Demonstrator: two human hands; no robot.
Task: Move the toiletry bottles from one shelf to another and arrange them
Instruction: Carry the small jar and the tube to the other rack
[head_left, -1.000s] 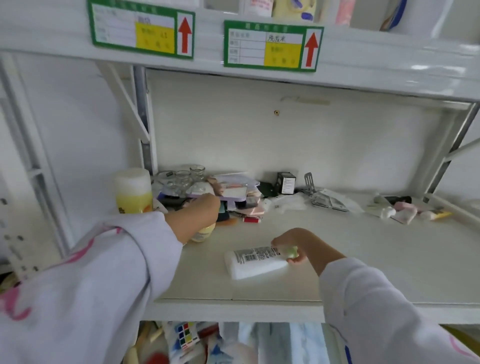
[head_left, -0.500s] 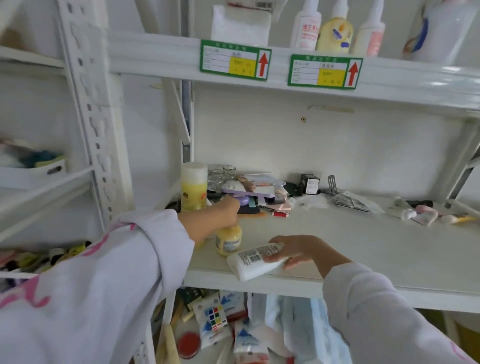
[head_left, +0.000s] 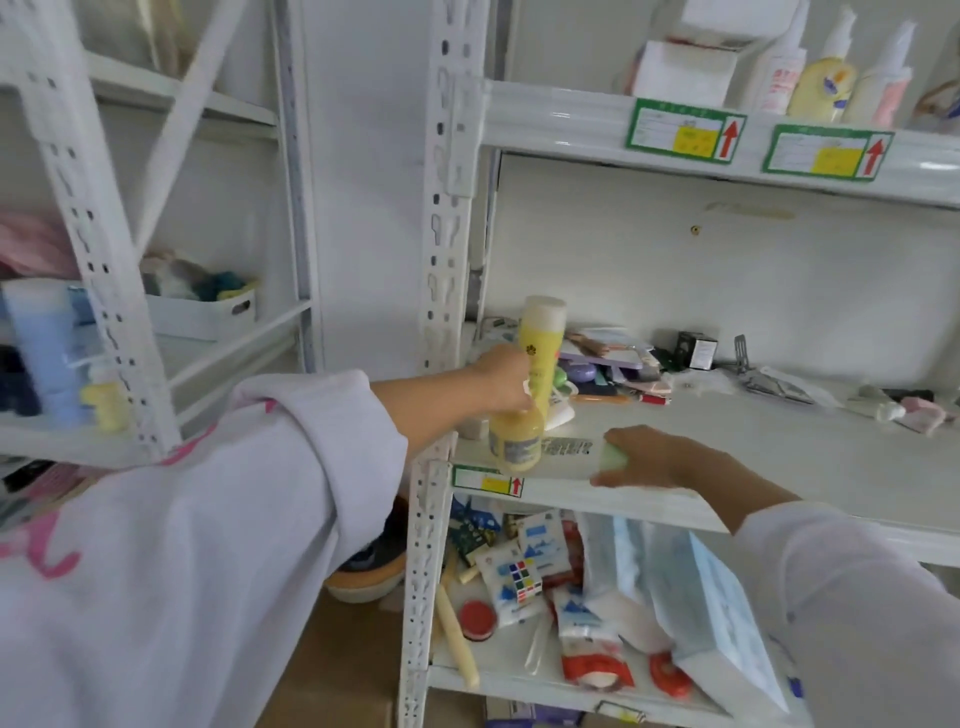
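Small yellow bottle (head_left: 515, 441) and white tube (head_left: 569, 451) have been shifted to the front edge of the middle shelf (head_left: 779, 467).
Bottle is gripped at its neck by left hand (head_left: 501, 382), just left of the tube; tube's green cap end is held by right hand (head_left: 657, 457), lying flat. Tall yellow bottle (head_left: 543, 348) is seen upright behind.

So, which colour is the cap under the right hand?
Pale green cap, on the bottle's end, seen in the head view.

No words can be read. The green-framed tags (head_left: 687, 127) on the upper shelf edge (head_left: 561, 117) each carry a red up-arrow; a smaller tag (head_left: 488, 481) below does too. The white bottle (head_left: 569, 447) shows a barcode.
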